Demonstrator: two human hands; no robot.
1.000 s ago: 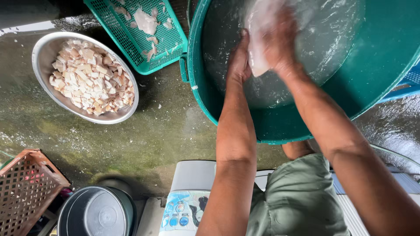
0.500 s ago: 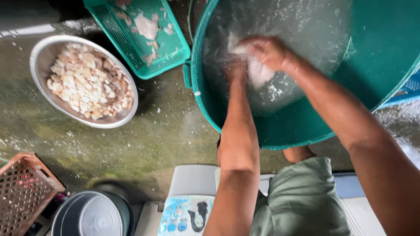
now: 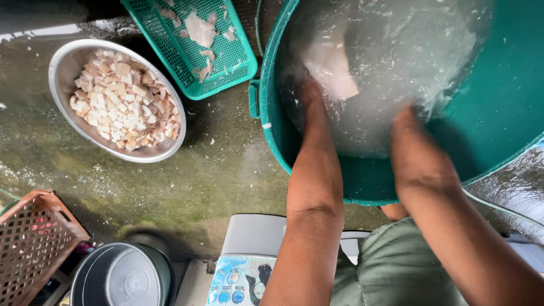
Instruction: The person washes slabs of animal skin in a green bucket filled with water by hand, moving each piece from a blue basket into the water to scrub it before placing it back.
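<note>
1. Pale slab of meat (image 3: 331, 71) sits underwater in the green tub (image 3: 510, 113), at the left hand's (image 3: 311, 93) fingertips; the grip itself is sunk in churned water, so I cannot tell if it is closed.
2. Right hand (image 3: 405, 130) is beside it, fingers submerged; hold unreadable too.
3. Judgement: keep both hands low and rub gently to limit splashing.
4. Outward of the grip: green basket (image 3: 192, 62) with scraps, metal bowl (image 3: 62, 73) of cut pieces; the tub's far rim is cut off.
</note>
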